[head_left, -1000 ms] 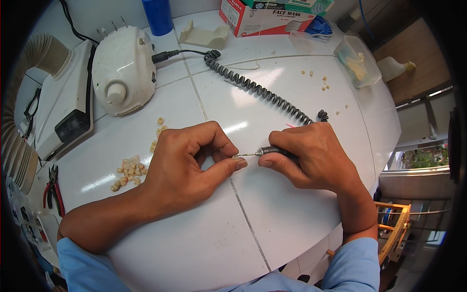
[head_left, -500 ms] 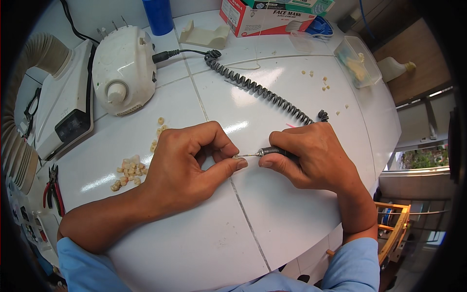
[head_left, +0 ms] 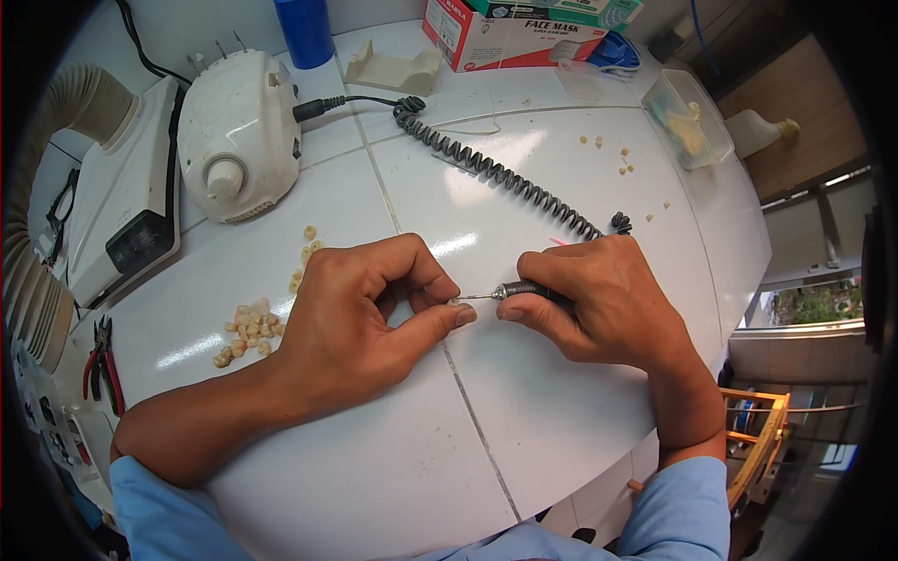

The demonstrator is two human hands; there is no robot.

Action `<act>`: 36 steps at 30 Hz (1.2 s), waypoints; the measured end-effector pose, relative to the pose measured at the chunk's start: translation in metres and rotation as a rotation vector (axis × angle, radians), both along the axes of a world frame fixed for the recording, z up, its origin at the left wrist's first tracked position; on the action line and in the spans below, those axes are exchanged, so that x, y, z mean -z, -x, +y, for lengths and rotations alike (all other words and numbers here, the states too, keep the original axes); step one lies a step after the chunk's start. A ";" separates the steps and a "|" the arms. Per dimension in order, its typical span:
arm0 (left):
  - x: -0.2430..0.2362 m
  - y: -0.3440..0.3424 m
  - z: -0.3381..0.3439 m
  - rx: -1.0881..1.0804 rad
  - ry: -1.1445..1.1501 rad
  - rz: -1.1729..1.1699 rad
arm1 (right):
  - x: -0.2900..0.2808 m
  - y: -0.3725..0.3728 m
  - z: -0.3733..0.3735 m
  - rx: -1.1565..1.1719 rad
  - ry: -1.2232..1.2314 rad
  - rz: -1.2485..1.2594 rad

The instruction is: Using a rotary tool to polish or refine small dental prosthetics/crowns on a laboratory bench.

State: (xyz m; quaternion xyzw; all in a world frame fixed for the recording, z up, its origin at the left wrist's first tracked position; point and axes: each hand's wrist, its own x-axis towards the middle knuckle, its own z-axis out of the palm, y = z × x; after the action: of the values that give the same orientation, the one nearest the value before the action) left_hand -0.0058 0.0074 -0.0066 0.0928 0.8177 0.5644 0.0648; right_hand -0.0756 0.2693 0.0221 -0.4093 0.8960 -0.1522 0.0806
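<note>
Between thumb and forefinger, my left hand (head_left: 374,304) pinches a tiny cream tooth-like piece (head_left: 455,301), mostly covered by the fingertips. My right hand (head_left: 594,299) is closed round a dark-gripped rotary handpiece (head_left: 514,290). Its thin metal bit points left and its tip meets the small piece or lies right against it. Left of my left hand lies a pile of cream, tooth-shaped pieces (head_left: 253,325), with several more pieces (head_left: 310,249) in a short row above it. A coiled black cord (head_left: 505,173) runs from behind my right hand up to a white control box (head_left: 234,140).
A white machine (head_left: 122,187) with a ribbed hose (head_left: 42,196) stands at the left, above red-handled pliers (head_left: 103,365). At the back are a blue cup (head_left: 303,33), a cream cradle (head_left: 393,67) and a mask box (head_left: 514,39). A clear tub (head_left: 688,120) sits far right, near scattered pieces (head_left: 625,161).
</note>
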 end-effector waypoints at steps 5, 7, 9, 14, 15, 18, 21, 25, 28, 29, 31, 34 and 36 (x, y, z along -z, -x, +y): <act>0.001 0.000 0.000 0.005 -0.003 0.007 | 0.000 0.000 0.000 -0.005 0.005 -0.002; 0.001 0.000 0.000 0.003 -0.002 0.004 | 0.001 0.000 0.000 0.005 0.013 -0.001; 0.002 0.000 0.000 0.000 0.001 0.006 | 0.001 0.000 0.000 0.005 0.012 -0.002; 0.000 0.000 0.000 -0.003 -0.002 0.011 | 0.002 0.001 0.001 -0.010 0.005 0.007; 0.000 0.000 0.000 -0.002 0.004 0.016 | 0.001 0.001 0.001 -0.011 0.006 0.005; 0.003 0.001 0.000 -0.006 -0.004 0.032 | 0.004 0.001 0.002 -0.018 0.016 0.006; -0.002 0.002 -0.001 0.002 0.016 -0.001 | 0.001 0.001 0.001 -0.007 0.024 0.004; 0.001 0.002 -0.001 -0.005 0.006 -0.017 | 0.000 0.000 0.000 0.013 0.034 -0.010; 0.002 0.002 -0.002 0.003 0.005 -0.045 | 0.001 0.001 0.001 -0.006 0.029 0.008; 0.003 0.002 -0.002 0.008 0.002 -0.036 | 0.000 0.001 0.001 -0.005 0.029 0.008; 0.003 0.002 -0.002 0.012 -0.002 -0.027 | 0.000 0.000 0.001 -0.004 0.009 0.008; 0.002 0.002 -0.001 0.019 0.013 -0.004 | 0.000 0.000 0.000 0.003 0.009 0.004; 0.001 0.002 -0.001 0.016 0.003 -0.041 | 0.001 0.000 0.000 0.000 0.017 0.010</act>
State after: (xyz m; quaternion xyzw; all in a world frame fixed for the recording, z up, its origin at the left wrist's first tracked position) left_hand -0.0080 0.0063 -0.0073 0.0877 0.8162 0.5646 0.0861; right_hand -0.0756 0.2690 0.0213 -0.4105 0.8951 -0.1578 0.0728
